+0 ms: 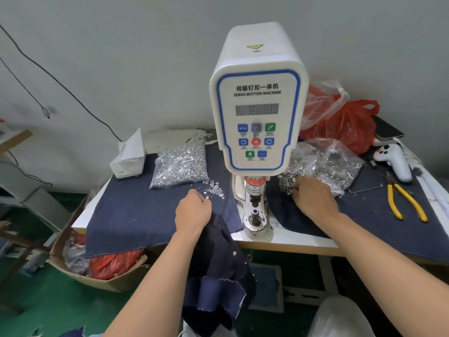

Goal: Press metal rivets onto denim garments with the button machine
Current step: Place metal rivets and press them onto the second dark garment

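Dark denim garment [218, 271] hangs nearest, draped limp off the front edge of the table [286, 239], its upper part caught under the left hand [193, 210]. That hand's fingers are curled at the loose scatter of small silver rivet pieces [215, 189] spilled from the clear bag [181, 164]; whether it pinches one I cannot tell. On the far side of the button machine [256, 110], the right hand [312, 195] reaches with bent fingers into the pile of dark ring-shaped rivet parts [288, 181], its grip hidden by its own back. Denim of this kind likely handles soft but thick, so gripping near the seam should steady it over the lower die [255, 212]. Rivets look tiny, smooth and slippery, best pinched singly by fingertips.
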Demonstrator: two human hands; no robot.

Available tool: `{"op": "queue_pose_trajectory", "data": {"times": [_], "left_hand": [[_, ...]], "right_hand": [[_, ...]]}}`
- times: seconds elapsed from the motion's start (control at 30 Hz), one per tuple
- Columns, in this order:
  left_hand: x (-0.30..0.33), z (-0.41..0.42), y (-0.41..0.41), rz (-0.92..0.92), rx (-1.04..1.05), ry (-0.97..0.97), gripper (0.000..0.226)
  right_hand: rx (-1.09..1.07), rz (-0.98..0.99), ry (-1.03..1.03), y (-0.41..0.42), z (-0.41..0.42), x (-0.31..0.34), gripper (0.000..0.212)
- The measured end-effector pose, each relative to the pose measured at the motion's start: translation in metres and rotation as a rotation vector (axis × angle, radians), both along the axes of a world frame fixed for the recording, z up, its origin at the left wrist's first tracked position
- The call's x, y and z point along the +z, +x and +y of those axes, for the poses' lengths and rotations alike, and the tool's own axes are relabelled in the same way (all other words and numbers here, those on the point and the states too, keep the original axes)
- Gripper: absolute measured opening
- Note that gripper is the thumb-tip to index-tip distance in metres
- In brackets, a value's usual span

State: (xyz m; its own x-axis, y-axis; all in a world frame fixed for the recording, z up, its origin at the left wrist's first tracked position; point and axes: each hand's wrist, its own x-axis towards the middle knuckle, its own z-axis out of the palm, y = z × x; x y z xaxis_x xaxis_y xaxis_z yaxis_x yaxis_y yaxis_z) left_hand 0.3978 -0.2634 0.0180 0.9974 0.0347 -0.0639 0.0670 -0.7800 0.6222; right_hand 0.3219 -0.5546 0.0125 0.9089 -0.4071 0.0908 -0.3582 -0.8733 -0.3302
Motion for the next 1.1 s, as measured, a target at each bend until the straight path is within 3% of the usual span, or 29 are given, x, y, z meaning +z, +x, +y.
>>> {"op": "queue_pose_trajectory", "data": {"times": [0.27, 0.53, 0.7, 0.8, 0.93, 1.1], "left_hand": [[-0.016, -0.008, 0.016, -0.059, -0.011, 0.099, 0.031], [-0.019, -0.009, 0.014, -0.098, 0.032, 0.064, 0.014], [-0.019, -0.009, 0.012, -0.115, 0.051, 0.034, 0.015], [-0.018, -0.009, 0.010, -0.128, 0.060, 0.005, 0.015], [-0.018, -0.008, 0.008, -0.137, 0.064, -0.023, 0.014], [-0.016, -0.007, 0.007, -0.144, 0.052, -0.029, 0.017]], "right_hand": [[-0.020, -0.069, 0.133, -0.005, -0.004, 0.010, 0.009], [-0.054, -0.040, 0.163, -0.006, -0.006, 0.007, 0.019], [-0.068, -0.170, 0.241, -0.016, 0.010, 0.022, 0.018], [-0.100, -0.234, 0.717, -0.029, 0.038, 0.032, 0.012], [-0.187, -0.121, 1.398, -0.042, 0.078, 0.032, 0.017], [-0.344, -0.081, 1.876, -0.041, 0.096, 0.038, 0.014]]}}
